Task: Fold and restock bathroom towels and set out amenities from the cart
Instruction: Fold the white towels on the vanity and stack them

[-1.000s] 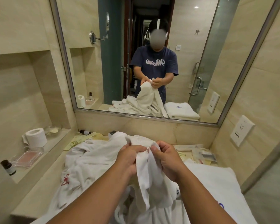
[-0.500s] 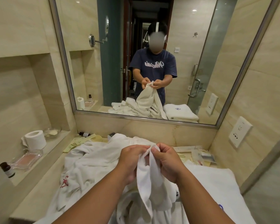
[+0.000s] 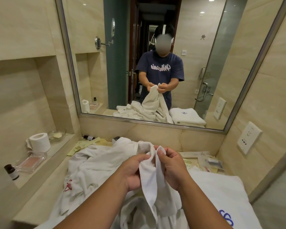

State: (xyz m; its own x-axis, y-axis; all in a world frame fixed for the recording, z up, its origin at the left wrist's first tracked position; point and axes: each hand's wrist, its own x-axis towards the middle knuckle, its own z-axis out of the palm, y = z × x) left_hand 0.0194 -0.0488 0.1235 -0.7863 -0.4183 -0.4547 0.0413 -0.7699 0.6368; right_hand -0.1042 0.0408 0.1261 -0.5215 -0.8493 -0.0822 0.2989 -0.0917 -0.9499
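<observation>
The left hand and right hand pinch the towel by its top edge, side by side; its length hangs down, nearward, below both grips.

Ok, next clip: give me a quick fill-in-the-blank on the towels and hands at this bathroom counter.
1. The left hand and right hand both pinch the lifted towel, whose colour is ____.
2. The crumpled towel lying left of the hands bears a ____ embroidered mark.
3. The folded towel bears a ____ logo.
4. The toilet paper roll stands on the ledge at the person's ____ side.
Missing words: white; red; blue; left.
</observation>
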